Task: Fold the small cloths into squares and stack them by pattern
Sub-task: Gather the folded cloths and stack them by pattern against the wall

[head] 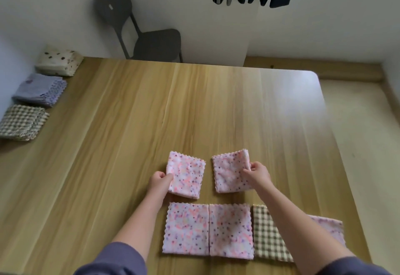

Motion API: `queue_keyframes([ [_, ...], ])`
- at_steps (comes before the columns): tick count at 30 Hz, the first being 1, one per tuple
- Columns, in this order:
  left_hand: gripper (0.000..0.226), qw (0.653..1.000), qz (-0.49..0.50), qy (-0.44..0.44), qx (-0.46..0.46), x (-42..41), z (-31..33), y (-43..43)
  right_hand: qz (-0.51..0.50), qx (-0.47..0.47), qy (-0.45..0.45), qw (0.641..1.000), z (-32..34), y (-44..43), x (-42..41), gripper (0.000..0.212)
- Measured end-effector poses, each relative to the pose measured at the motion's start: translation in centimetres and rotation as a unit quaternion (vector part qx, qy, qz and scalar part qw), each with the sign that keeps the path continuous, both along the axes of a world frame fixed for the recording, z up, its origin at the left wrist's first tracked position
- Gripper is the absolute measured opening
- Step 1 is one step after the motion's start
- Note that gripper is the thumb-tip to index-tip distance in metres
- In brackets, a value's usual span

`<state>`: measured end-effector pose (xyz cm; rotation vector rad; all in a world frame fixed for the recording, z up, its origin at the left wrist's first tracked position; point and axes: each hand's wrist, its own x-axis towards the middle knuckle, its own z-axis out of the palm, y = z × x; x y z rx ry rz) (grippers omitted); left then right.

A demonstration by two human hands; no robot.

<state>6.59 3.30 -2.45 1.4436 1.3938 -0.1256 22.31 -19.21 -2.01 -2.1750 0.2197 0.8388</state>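
Pink cloth (187, 175): left hand (160, 180) grips left edge | second cloth (229, 174): right hand (258, 173) pinches

No legible text or labels anywhere.

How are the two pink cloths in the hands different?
The left hand grips the left pink cloth at its left edge; the right hand pinches the right pink cloth at its right edge. The left pink cloth lies nearly flat; the right pink cloth's far corner is lifted. Both are folded and speckled.
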Motion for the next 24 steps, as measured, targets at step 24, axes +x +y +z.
queue_keyframes([
  [24,0.034,0.925,0.185,-0.316,-0.105,-20.8,5.7,20.9,0.06,0.225,0.083,0.969,6.3,29.9,-19.3,0.023],
])
